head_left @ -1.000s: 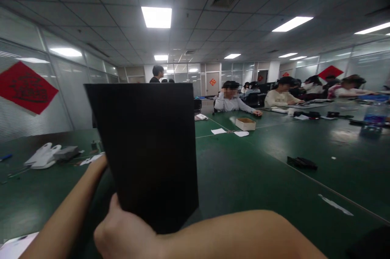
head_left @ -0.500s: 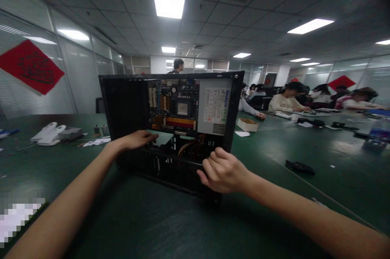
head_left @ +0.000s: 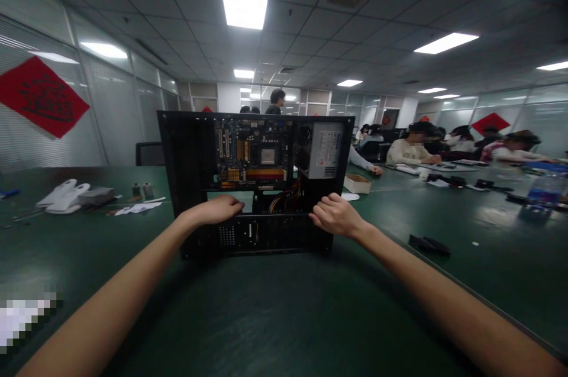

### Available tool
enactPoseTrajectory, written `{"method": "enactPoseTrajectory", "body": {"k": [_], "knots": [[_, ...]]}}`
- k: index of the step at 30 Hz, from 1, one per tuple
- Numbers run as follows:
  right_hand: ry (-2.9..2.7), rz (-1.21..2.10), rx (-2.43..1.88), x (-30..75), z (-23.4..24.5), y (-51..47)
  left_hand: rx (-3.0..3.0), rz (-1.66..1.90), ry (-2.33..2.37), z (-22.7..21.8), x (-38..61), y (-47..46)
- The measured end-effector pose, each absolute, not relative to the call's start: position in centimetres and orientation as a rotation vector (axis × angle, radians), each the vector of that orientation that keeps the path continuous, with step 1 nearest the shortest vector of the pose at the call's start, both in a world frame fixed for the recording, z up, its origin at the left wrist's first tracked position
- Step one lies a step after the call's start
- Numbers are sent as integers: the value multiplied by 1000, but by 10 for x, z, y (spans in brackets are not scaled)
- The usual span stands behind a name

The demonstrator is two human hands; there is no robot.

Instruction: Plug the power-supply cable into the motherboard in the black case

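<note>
A black computer case (head_left: 284, 235) stands upright on the green table, its open side facing me. Inside it I see a motherboard (head_left: 231, 149) with a square silver processor socket area (head_left: 267, 156), a grey power supply (head_left: 326, 152) at upper right, and a bundle of coloured cables (head_left: 279, 202) below. My left hand (head_left: 219, 209) is curled over the lower frame edge on the left, its fingertips partly inside the opening. At the same edge on the right, my right hand (head_left: 336, 215) grips the case with bent fingers; its thumb lies against the edge.
White plastic bags (head_left: 66, 196) and a grey box (head_left: 95, 196) lie at left. To the right are an open cardboard box (head_left: 357, 183), a black object (head_left: 429, 244) and a water bottle (head_left: 544, 192). Several people sit around the far table; one person (head_left: 276, 102) stands behind the case.
The case has turned to face me more squarely, and its lower right side has moved away from me. My right hand has moved up and forward with it; my left hand has shifted slightly right.
</note>
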State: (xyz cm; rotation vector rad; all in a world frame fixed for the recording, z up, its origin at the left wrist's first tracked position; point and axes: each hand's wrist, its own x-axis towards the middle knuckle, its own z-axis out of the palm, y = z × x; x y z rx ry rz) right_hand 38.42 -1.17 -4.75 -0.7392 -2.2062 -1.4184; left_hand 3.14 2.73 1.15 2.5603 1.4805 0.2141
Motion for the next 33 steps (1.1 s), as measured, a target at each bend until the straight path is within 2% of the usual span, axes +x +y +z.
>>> {"method": "enactPoseTrajectory", "body": {"k": [7, 14, 18, 21, 24, 28, 33], "knots": [[-2312, -1257, -1107, 370, -42, -34, 2456, 255, 1395, 13, 24, 32], [-2373, -1109, -1208, 364, -35, -40, 2604, 394, 1218, 15, 28, 31], [-2483, -996, -1236, 338, -16, -42, 2668, 199, 1135, 23, 43, 45], [-2480, -788, -1313, 308, 7, -42, 2715, 75, 1077, 30, 54, 54], [-2440, -484, -1337, 281, 28, -36, 2715, 257, 1005, 39, 59, 53], [-2321, -107, -1125, 261, 45, -22, 2699, 664, 944, 54, 57, 37], [-2153, 108, -818, 258, 62, -22, 2671, 1069, 901, 73, 53, 10]]}}
